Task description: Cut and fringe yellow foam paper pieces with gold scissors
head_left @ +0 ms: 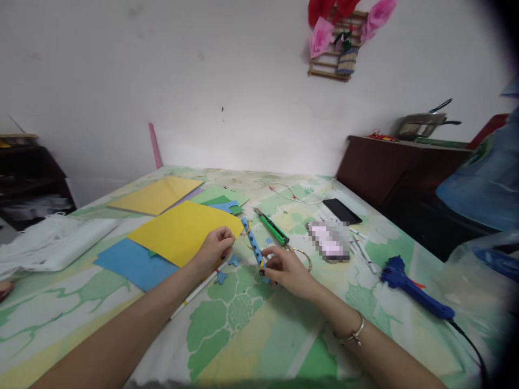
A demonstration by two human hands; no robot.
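Observation:
A slim blue paper tube with dark spots and yellow trim near both ends stands tilted over the table. My right hand grips its lower end between thumb and fingers. To the left of the tube, my left hand is closed with fingers curled; whatever it may hold is hidden. Small blue paper cut-outs lie just below it, beside a white pen partly under my left wrist. A green utility knife rests behind my right hand, close to a gold-coloured ring.
Yellow paper and blue paper lie to the left, with a yellow pad behind. On the right are a phone, a black tablet-like device, white pens and a corded blue glue gun. White plastic bags occupy the left edge.

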